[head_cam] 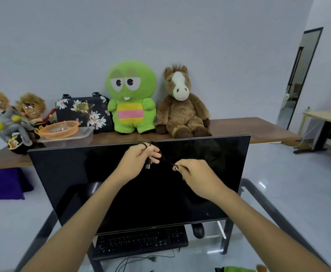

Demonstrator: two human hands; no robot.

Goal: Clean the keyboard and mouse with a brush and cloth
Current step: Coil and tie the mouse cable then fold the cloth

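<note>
Both hands are up in front of the monitor (141, 183); my left hand (141, 157) is closed round a coiled black cable (165, 160), my right hand (192, 171) pinching its other stretch. Below the monitor, keyboard (141, 241) and mouse (198, 230) lie untouched; no brush or cloth out yet, so cleaning looks unstarted.

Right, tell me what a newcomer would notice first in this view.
Most likely the big black monitor filling the middle, with the left hand and right hand held up in front of it, gripping a thin black cable between them. Next, the bright green plush toy and brown plush horse sitting on the wooden shelf behind. The keyboard and mouse lie below the monitor.
</note>
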